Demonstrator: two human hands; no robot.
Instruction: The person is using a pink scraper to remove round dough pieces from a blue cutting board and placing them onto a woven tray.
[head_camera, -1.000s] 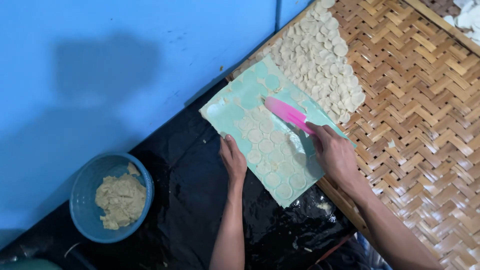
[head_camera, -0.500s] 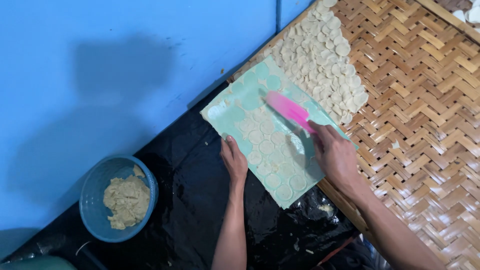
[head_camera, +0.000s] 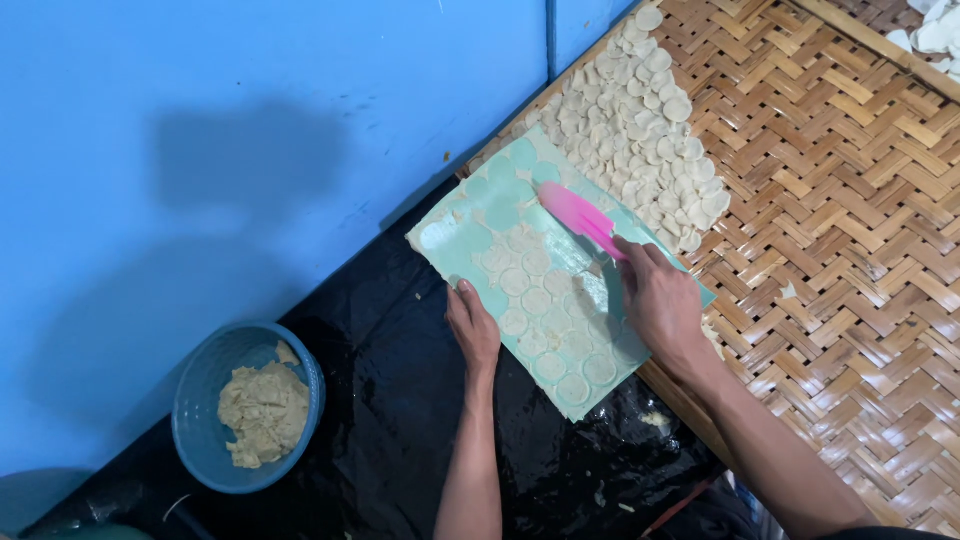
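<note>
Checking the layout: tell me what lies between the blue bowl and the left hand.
Head view: only black plastic sheet between blue bowl and left hand.

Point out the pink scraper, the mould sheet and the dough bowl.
pink scraper (head_camera: 575, 215): head view, middle of the blade.
mould sheet (head_camera: 470, 235): head view, bare far corner.
dough bowl (head_camera: 200, 385): head view, inner wall.

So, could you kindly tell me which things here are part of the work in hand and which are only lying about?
In use:
- right hand holding pink scraper
- left hand steadying green mould sheet
- dough discs on woven mat

Lying about:
- blue bowl of dough
- black plastic sheet
</note>
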